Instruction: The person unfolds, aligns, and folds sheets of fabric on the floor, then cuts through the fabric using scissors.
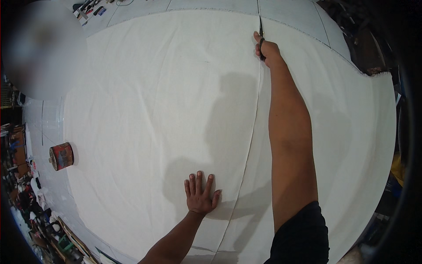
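A wide sheet of off-white cloth (184, 110) covers most of the table. One long cut line runs through it from the near edge up to the far edge, right of the middle. At the far end of that line my right hand (269, 52) grips a pair of dark scissors (261, 33), whose blades point away at the cloth's far edge. My right arm is stretched out over the cloth. My left hand (201, 196) lies flat on the cloth near the front, left of the cut, fingers spread and holding nothing.
A worn red tin can (62, 156) stands on the pale table (44, 119) at the left. Small tools (99, 9) lie at the far left. Dark piled material (351, 31) sits beyond the far right edge. Cluttered goods (48, 220) line the lower left. A blurred round patch hides the upper left.
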The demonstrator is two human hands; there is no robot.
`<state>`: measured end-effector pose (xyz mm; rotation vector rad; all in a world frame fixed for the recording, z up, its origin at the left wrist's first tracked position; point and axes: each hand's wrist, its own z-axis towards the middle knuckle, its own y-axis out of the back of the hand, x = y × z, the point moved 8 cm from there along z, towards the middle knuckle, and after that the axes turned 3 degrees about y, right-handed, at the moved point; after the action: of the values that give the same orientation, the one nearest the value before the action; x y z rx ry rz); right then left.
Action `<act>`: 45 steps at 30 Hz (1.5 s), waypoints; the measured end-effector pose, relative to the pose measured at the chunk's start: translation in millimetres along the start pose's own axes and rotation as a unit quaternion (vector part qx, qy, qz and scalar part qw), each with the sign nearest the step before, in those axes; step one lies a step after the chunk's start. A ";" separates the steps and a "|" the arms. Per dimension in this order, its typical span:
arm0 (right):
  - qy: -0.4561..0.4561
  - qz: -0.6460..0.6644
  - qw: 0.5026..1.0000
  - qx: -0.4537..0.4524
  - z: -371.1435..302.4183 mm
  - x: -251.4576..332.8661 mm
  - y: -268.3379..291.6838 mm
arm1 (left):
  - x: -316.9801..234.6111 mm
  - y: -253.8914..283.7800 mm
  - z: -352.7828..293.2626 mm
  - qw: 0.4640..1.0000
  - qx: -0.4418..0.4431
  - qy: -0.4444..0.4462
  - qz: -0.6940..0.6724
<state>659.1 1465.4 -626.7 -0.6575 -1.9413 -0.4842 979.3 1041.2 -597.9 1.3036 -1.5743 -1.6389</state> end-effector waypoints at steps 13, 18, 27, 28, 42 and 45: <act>0.185 0.029 0.980 -0.069 -338.2 -112.3 59.3 | 16.5 10.7 -2.4 1.000 -0.018 0.006 0.001; 0.099 -0.428 0.866 -0.241 -651.0 -226.0 163.8 | -6.1 7.0 -3.6 0.998 -0.026 -0.012 -0.049; 0.134 -0.439 0.828 -0.323 -757.6 -330.0 170.7 | -4.9 3.6 -19.2 0.991 -0.115 -0.057 -0.028; 0.125 -0.475 0.809 -0.325 -756.3 -323.4 169.7 | -4.4 4.3 -17.2 0.991 -0.117 -0.060 -0.026; 0.210 -0.408 0.847 -0.270 -846.1 -277.2 195.4 | 64.3 172.4 -406.7 0.944 -0.051 -0.289 -0.153; 0.166 -0.436 0.862 -0.199 -942.0 -297.0 209.1 | 208.6 168.0 -524.9 0.977 -0.059 -0.169 -0.117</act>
<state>1543.9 1002.3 -478.3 0.1248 -1.7220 -1.4863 1315.7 589.2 -425.6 1.2332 -1.5232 -2.1604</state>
